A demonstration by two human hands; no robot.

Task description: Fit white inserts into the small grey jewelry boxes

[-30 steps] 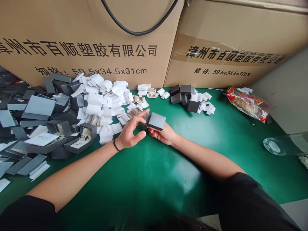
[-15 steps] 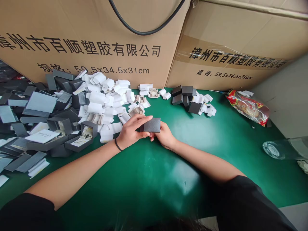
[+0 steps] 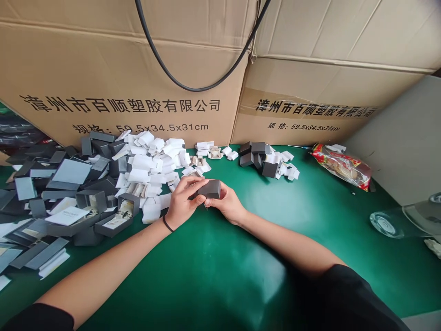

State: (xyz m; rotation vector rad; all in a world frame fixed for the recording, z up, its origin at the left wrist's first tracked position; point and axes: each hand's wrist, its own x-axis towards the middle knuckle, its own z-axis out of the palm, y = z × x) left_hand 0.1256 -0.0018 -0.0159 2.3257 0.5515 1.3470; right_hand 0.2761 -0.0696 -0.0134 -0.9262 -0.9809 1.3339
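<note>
A small dark grey box (image 3: 208,188) is held just above the green table (image 3: 220,266) by both hands. My left hand (image 3: 183,201) curls over its left end, fingers on top and thumb below. From the right, my right hand (image 3: 225,203) cups the box with its fingers closed around the near side. The box's lid looks closed. A black band sits on my left wrist.
A heap of grey boxes and lids (image 3: 58,193) fills the left side, white inserts (image 3: 151,161) beside it. A small group of dark boxes (image 3: 257,156) lies further back. Large cardboard cartons (image 3: 138,73) wall off the rear. A snack bag (image 3: 342,165) and a glass (image 3: 389,223) lie at right.
The box was tilted with its lid facing up and my left fingers spread; now both hands have closed around it and it sits level. The view has tipped upward.
</note>
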